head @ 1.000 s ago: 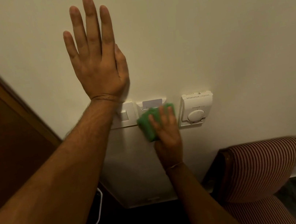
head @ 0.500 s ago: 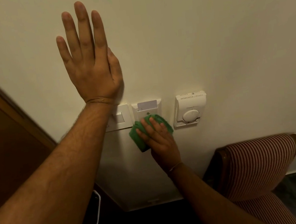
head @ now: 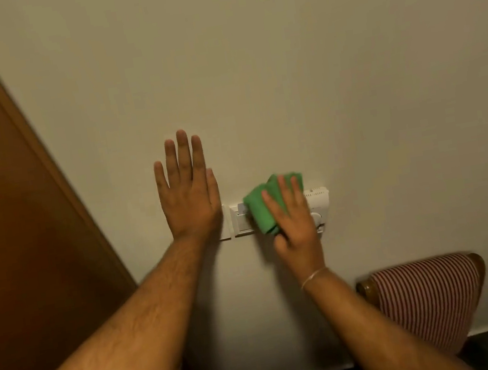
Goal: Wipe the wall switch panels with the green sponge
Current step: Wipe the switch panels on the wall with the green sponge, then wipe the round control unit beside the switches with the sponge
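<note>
R hand (head: 294, 224) presses the green sponge (head: 266, 205) flat vs the wall, fingers spread over it, thumb tucked at its lower edge; sponge sits across the seam btw the middle switch panel (head: 242, 221) and the thermostat (head: 318, 202), covering the middle panel's right part and the thermostat's left edge. Sponge's long axis runs approx 11-to-5 o'clock, tilted. L hand (head: 189, 199) is open, holding nothing, palm flat on the wall (head: 282, 68), fingers pointing to 12; its heel overlaps most of the left switch panel (head: 226, 230), only a sliver showing at 3 o'clock of the wrist.

Key relation: the row of plates runs 9-to-3. Thermostat lies just at 3 o'clock of the sponge, so R hand is nearest it; left panel lies at 9 o'clock, under L hand, prob needs that hand lifted first. Wooden door (head: 4, 220) at far 9, striped chair (head: 427, 300) at 5, well apart.
</note>
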Demonstrator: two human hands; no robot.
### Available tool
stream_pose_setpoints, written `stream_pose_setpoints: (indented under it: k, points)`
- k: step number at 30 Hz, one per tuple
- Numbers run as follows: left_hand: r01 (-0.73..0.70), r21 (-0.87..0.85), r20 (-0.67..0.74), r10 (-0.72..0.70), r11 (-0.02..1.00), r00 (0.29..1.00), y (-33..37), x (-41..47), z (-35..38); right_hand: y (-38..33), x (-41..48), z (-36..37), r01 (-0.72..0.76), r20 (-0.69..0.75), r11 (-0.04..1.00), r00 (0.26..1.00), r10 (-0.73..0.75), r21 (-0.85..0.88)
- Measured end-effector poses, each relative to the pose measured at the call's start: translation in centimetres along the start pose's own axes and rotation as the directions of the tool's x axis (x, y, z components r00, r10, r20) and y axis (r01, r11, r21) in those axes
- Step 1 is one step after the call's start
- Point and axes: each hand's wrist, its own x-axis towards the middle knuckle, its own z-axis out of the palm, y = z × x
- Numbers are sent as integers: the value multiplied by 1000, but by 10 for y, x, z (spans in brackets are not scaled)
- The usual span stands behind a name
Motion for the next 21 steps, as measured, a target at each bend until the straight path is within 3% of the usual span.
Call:
stream_pose_setpoints:
  k: [4, 7, 13, 16, 20, 21]
  points:
    - [106, -16, 200, -100, 994, 975, 17, -80, 1, 14, 49, -49, 76, -132, 997, 988, -80, -32]
    - [136, -46, 398, -106, 990, 911, 49, -147, 0, 32, 39, -77, 72, -135, 994, 987, -84, -86]
    - [64, -187, 596, 61, 980, 800, 128, -254, 9, 82, -106, -110, -220, 51, 969, 973, 227, -116]
    - [2, -231, 644, 151, 973, 750, 157, -308, 28, 105, -212, -124, -336, 189, 928, 912, 363, -161]
    - [-66, -307, 694, 271, 949, 667, 187, -387, 51, 127, -357, -147, -600, 297, 761, 701, 649, -246]
    - [-69, -343, 709, 306, 937, 636, 194, -409, 59, 133, -390, -154, -608, 297, 746, 685, 665, -270]
